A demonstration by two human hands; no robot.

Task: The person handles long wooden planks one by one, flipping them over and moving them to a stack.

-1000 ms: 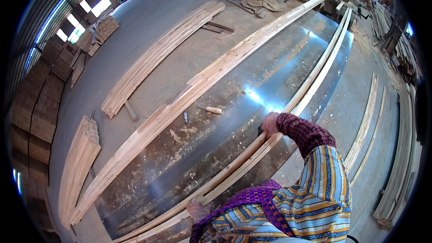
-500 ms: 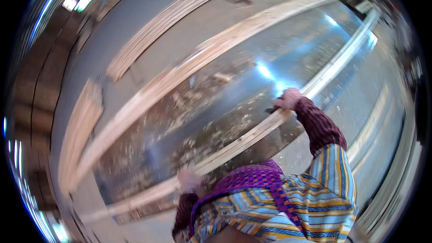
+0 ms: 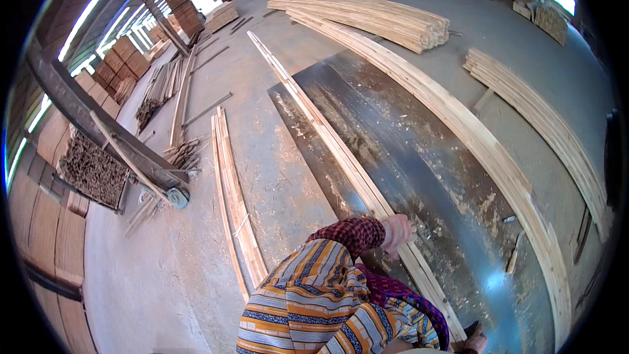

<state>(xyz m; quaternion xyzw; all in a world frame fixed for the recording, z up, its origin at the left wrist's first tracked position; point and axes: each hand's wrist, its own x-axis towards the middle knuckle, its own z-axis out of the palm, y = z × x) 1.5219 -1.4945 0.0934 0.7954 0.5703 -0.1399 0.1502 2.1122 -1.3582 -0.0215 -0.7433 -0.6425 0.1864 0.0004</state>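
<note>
Long, pale wooden strips (image 3: 341,151) lie side by side on a dark, dusty metal sheet (image 3: 419,151), running from the far left toward my lower right. My left hand (image 3: 398,234) is closed around these strips near the middle of the view. Close to the lower edge, my right hand (image 3: 478,339) is beside the near end of the same strips. Its fingers are bent over a small black thing whose kind I cannot make out. Part of the right hand is cut off by the picture's edge.
A longer row of boards (image 3: 458,108) lies along the sheet's far side. Beyond are bundled strips (image 3: 367,16) and another board stack (image 3: 544,118). Thin strips (image 3: 232,196) rest on the floor at left. A leaning metal post (image 3: 98,118) and stacked timber (image 3: 59,223) stand farther left.
The view has swung to the left, so the strips now run away from me. My right hand has gone to the lower edge; the left hand is still on the strips.
</note>
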